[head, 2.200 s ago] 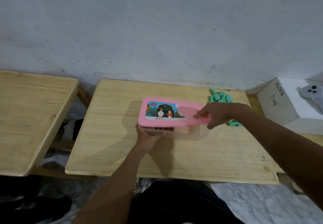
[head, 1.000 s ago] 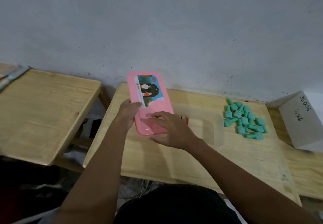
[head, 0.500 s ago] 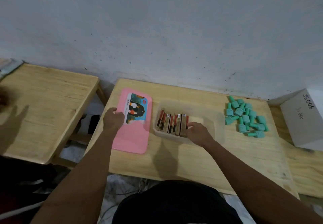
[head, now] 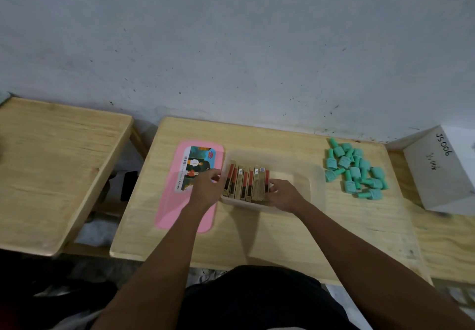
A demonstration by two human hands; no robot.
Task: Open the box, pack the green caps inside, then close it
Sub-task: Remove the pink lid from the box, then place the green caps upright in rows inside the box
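Observation:
The translucent box [head: 316,184] stands open in the middle of the wooden table [head: 282,239]. Several flat gold-and-red packs [head: 246,183] stand on edge in its left half; its right half is bare. The pink lid [head: 174,214], picture side up, lies flat on the table just left of the box. My left hand [head: 205,188] reaches over the lid and grips the box's left wall. My right hand [head: 282,196] is inside the box, fingers resting against the rightmost pack. A loose pile of green caps [head: 356,172] lies on the table right of the box, clear of both hands.
A white cardboard carton [head: 437,172] marked JS006 sits at the far right on a neighbouring surface. A second wooden table [head: 51,162] stands to the left across a gap. A grey wall runs directly behind both tables.
The lid was lifted off the box and laid flat on the left. My left hand left the lid for the box's left wall. My right hand stays against the packs.

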